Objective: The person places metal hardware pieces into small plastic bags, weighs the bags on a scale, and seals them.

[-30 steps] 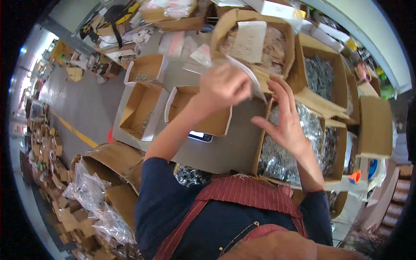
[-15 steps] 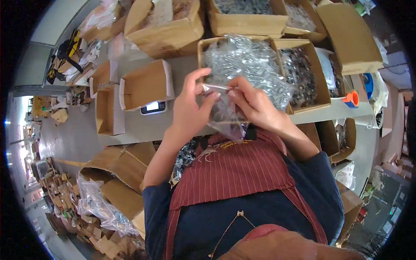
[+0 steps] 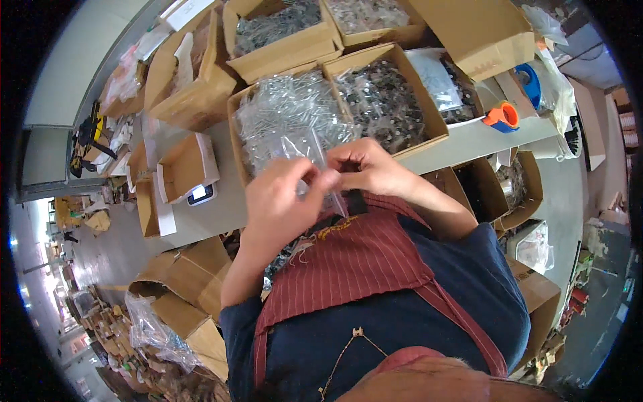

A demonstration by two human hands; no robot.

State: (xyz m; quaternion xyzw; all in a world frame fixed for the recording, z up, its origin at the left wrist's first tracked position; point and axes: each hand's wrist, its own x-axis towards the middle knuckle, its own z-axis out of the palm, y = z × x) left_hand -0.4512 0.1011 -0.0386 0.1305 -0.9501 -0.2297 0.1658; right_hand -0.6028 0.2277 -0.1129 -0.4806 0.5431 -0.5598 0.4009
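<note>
Pinching clear plastic bag (image 3: 315,157), both hands closed, left hand (image 3: 281,201), right hand (image 3: 368,167)

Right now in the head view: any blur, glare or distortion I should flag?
Head view: strong fisheye, with the table edge and cardboard boxes bowing toward a black rim. The left hand and right hand are slightly soft with motion blur. The clear plastic bag they pinch glints, as do the bagged parts in the box behind. Lighting is even, shadows faint.

Around the digital scale (image 3: 201,194): two hands; one clear plastic bag (image 3: 309,153); one orange tape dispenser (image 3: 502,116); one blue tape roll (image 3: 529,75).
</note>
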